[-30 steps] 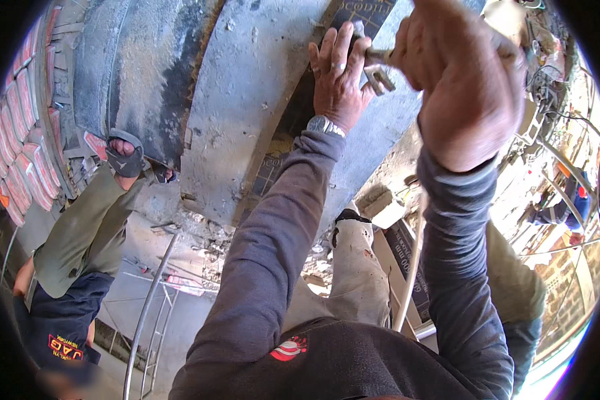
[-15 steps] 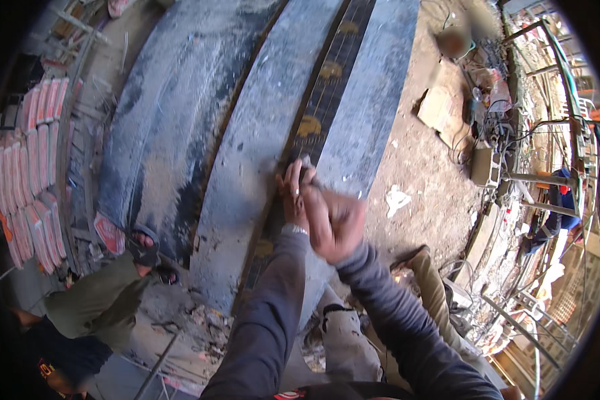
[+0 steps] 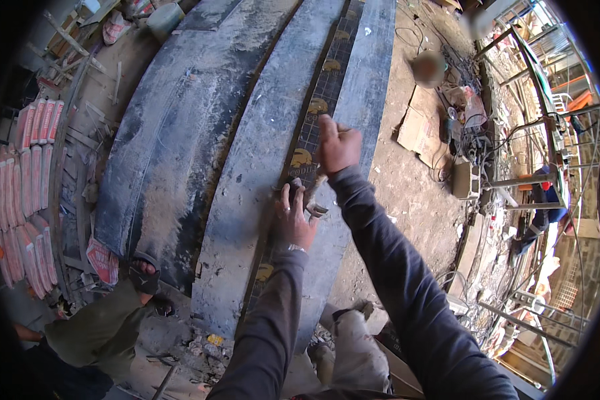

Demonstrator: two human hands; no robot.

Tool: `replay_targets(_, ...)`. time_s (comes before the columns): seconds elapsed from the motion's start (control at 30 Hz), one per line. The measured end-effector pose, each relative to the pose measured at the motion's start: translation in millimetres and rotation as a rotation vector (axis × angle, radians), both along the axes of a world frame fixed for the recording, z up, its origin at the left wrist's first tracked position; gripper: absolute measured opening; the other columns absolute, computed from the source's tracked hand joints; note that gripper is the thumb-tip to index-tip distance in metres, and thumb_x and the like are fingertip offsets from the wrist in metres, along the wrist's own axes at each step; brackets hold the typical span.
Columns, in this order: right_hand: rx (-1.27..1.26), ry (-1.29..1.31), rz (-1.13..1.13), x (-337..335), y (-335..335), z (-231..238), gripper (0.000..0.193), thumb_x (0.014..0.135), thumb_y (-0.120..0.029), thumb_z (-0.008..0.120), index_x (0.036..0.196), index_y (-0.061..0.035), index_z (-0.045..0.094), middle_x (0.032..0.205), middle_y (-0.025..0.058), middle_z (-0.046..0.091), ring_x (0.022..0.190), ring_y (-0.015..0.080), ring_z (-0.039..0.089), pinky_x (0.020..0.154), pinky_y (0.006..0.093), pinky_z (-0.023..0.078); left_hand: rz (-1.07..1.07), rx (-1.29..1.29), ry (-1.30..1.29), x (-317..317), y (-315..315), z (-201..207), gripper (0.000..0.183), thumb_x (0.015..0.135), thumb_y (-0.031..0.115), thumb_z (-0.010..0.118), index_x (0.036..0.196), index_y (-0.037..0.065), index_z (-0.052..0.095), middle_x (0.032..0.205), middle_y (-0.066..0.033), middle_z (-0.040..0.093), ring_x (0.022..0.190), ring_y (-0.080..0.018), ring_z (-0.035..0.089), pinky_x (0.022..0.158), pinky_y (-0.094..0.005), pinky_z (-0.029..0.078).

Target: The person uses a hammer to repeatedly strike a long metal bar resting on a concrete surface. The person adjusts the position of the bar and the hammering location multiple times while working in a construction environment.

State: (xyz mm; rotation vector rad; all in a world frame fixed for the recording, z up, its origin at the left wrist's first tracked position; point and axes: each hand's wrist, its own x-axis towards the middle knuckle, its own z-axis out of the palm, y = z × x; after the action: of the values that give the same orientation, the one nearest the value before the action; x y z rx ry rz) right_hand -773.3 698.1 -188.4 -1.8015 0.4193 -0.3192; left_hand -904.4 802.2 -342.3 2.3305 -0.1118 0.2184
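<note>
My left hand (image 3: 296,223) is bent low over a long dark strip of board (image 3: 319,107) with yellow printed marks. Its fingers close around a small dark grey piece (image 3: 296,181) whose kind I cannot make out. Just beyond and to the right, my right hand (image 3: 340,145) is raised in a fist on what looks like a hammer (image 3: 318,209). The fist and forearm cover part of that tool; a pale, curved end shows beside my left fingers. Under the strip lies a wide grey, dusty board (image 3: 247,160).
Another stained panel (image 3: 160,133) lies to the left. A person's sandalled foot (image 3: 144,272) stands near its close end. Stacked red-and-white bags (image 3: 37,180) are far left. On the right are cardboard (image 3: 423,123), a hollow block (image 3: 465,179) and metal frames (image 3: 523,181).
My right fist has risen and moved away, up and apart from my left hand. The pale end of the tool now shows. The view has shifted slightly; my left hand stays on the strip.
</note>
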Motion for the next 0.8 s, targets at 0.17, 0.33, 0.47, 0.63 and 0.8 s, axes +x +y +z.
replay_targets(0.17,0.242,0.008,-0.084,8,-39,-25,0.049,0.095,-0.027,0.058,0.055,0.0001,0.053,0.047,0.0017,0.048,0.047,0.0081,0.044,0.044,0.0319,0.036,0.279,-0.136,0.064,-6,-8,-17,0.062,0.056,0.021,0.089,0.109,0.01,0.057,0.131,-0.0191,0.047,0.125,-0.0405,0.042,0.105,-0.0538,0.033)
replay_targets(0.33,0.264,-0.041,-0.102,23,-70,-57,0.04,0.096,-0.025,0.056,0.062,-0.0047,0.053,0.05,0.0024,0.047,0.045,0.0134,0.047,0.044,0.0329,0.039,0.383,-0.11,0.005,-7,-24,-12,0.032,0.058,0.013,0.084,0.081,0.01,0.062,0.128,-0.0168,0.053,0.121,-0.0386,0.046,0.101,-0.0508,0.036)
replay_targets(0.47,0.689,0.111,0.069,15,-101,-101,0.029,0.099,-0.026,0.052,0.078,-0.0071,0.052,0.056,0.0027,0.044,0.052,0.02,0.049,0.054,0.038,0.046,0.54,-0.009,-0.079,-25,-12,-32,0.017,0.063,0.005,0.076,0.074,0.009,0.064,0.129,-0.0144,0.055,0.116,-0.0382,0.049,0.098,-0.0511,0.038)
replay_targets(0.63,0.598,0.487,0.034,-27,-148,-105,0.033,0.1,-0.032,0.054,0.094,-0.0006,0.06,0.069,0.0079,0.06,0.08,0.0248,0.066,0.07,0.0367,0.057,0.595,0.085,0.033,-29,-15,-1,0.014,0.064,0.004,0.075,0.071,0.01,0.064,0.09,-0.0062,0.062,0.091,-0.0321,0.057,0.082,-0.0487,0.044)
replay_targets(0.8,-0.2,0.846,0.761,-70,-174,-98,0.038,0.096,-0.037,0.062,0.089,-0.0003,0.068,0.062,0.0026,0.059,0.05,0.0068,0.05,0.047,0.0228,0.039,0.633,-0.046,0.281,-56,-47,8,0.01,0.075,0.013,0.071,0.071,0.007,0.064,0.077,-0.0106,0.062,0.071,-0.0315,0.062,0.063,-0.0434,0.05)
